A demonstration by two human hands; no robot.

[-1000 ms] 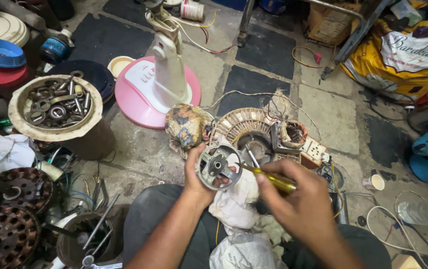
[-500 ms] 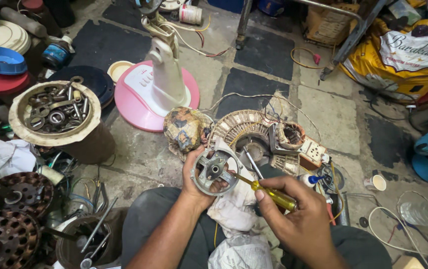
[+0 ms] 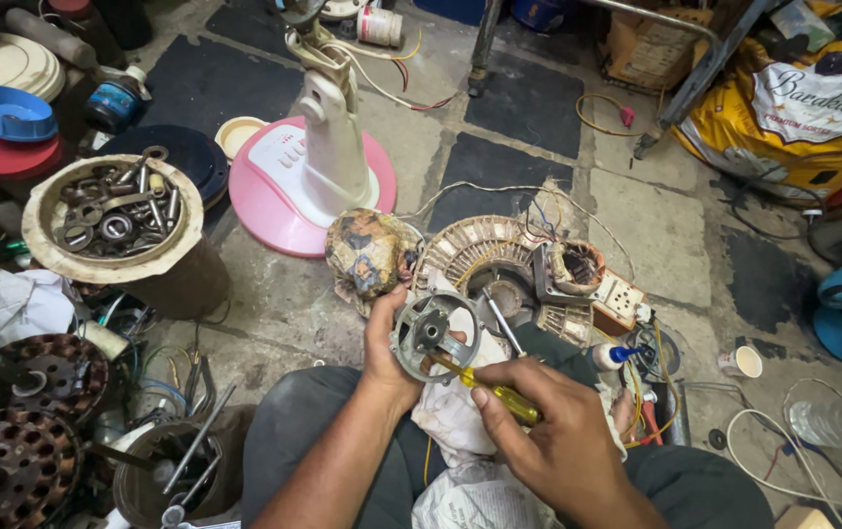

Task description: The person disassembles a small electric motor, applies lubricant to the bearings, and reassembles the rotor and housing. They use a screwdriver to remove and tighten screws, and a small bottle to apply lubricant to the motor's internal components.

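The grey tiled concrete floor (image 3: 636,225) carries everything here. Largest on it is the pink round fan base with its white upright neck (image 3: 318,162), standing toward the far middle of the floor. Near the left edge sits a beige bowl full of steel washers, rings and bearings (image 3: 112,217). Just in front of the person's knees lies a round copper-wound motor stator with loose wires (image 3: 499,269), and touching its left side a crumpled, stained rag bundle (image 3: 370,253).

Over the lap, above a white cloth (image 3: 455,416), the left hand (image 3: 386,353) is closed around the rim of a round grey metal motor end cover (image 3: 433,336), thumb on the near side, holding it tilted toward the camera. The right hand (image 3: 558,436) is curled tightly around a yellow-handled screwdriver (image 3: 484,385), whose tip appears to meet the cover near its hub, though the exact contact is hard to make out.

The step in hand looks like working a screw or bushing at the centre of the cover. The next move probably calls for a steady left grip while the right hand turns or levers with the blade kept seated.
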